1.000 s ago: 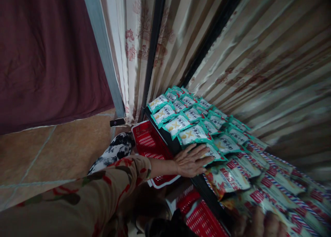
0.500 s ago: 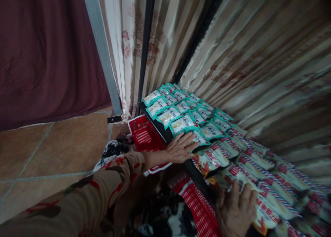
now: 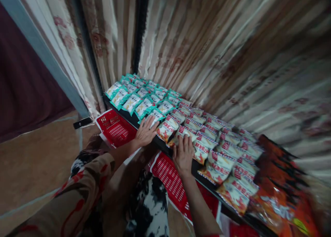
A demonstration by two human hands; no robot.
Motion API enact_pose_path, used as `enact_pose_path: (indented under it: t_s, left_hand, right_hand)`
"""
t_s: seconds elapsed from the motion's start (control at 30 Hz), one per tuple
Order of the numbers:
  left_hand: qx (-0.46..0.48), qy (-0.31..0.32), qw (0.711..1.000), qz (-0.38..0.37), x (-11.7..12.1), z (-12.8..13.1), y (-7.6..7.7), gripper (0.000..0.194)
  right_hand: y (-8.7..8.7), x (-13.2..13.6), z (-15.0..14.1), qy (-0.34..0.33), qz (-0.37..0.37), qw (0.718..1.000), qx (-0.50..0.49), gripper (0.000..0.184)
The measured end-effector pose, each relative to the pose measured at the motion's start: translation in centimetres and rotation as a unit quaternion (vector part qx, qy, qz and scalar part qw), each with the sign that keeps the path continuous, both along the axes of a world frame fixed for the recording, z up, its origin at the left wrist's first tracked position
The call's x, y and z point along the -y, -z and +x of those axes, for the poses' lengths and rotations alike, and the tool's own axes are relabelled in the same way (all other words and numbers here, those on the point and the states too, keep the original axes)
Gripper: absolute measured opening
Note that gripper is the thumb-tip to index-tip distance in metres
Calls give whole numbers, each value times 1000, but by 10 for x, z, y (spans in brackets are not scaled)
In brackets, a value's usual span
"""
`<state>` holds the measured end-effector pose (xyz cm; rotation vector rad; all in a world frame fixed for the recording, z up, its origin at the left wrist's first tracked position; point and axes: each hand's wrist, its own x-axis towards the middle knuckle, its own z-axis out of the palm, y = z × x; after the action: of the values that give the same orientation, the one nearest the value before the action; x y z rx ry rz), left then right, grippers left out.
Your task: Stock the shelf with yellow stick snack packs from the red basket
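Note:
My left hand (image 3: 147, 130) lies with fingers extended against the front end of the teal-and-white snack packets (image 3: 133, 101), over the nearest one. My right hand (image 3: 184, 153) has its fingers spread on a white-and-red snack packet (image 3: 182, 133) in the front row. Neither hand grips anything. Both kinds of packet are laid in overlapping rows on a long black shelf (image 3: 126, 118). The teal ones fill the left end, and the white-and-red ones (image 3: 219, 166) with striped edges continue to the right.
Red plastic baskets (image 3: 117, 128) stand below the shelf's front edge; another red basket (image 3: 170, 178) is near my knees. A large orange-and-black bag (image 3: 287, 195) lies at the shelf's right end. Pleated curtains (image 3: 181, 33) hang behind, and a dark curtain (image 3: 23, 78) hangs left.
The view has swung right, bringing the rest of the white-and-red packets and the orange bag into sight. Both hands stay on the front packets, my right hand now nearer to my left.

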<state>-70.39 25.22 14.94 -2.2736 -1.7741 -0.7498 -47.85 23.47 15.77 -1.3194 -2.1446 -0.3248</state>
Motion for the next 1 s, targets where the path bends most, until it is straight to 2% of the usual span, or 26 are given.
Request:
enact_pose_path:
  t_s: [0.17,0.3,0.47,0.57,0.63,0.83,1.0]
  left_hand:
    - [-11,-21,1000,-6,7,10,-3,49]
    - [-5,-25,1000,12,18,28,-11,51]
    - [-22,66,997,31,43,72,-18,51]
    - [-43,126,991,21,54,102,-20,48]
    - [-51,141,989,10,57,119,-20,45]
    - [-59,94,994,-2,60,145,-15,45]
    - [-51,64,997,8,72,164,-23,46]
  right_hand:
    - [1,0,5,-5,-35,999,-17,53]
    - [-7,9,10,-22,-32,999,-33,52]
    - [-17,34,31,-1,-29,998,-54,55]
    - [-13,50,53,-4,-35,997,-63,54]
    - [-8,58,68,-8,-44,996,-74,54]
    - [-3,80,100,-24,-31,995,-96,53]
    - [-8,108,124,40,-26,993,-108,50]
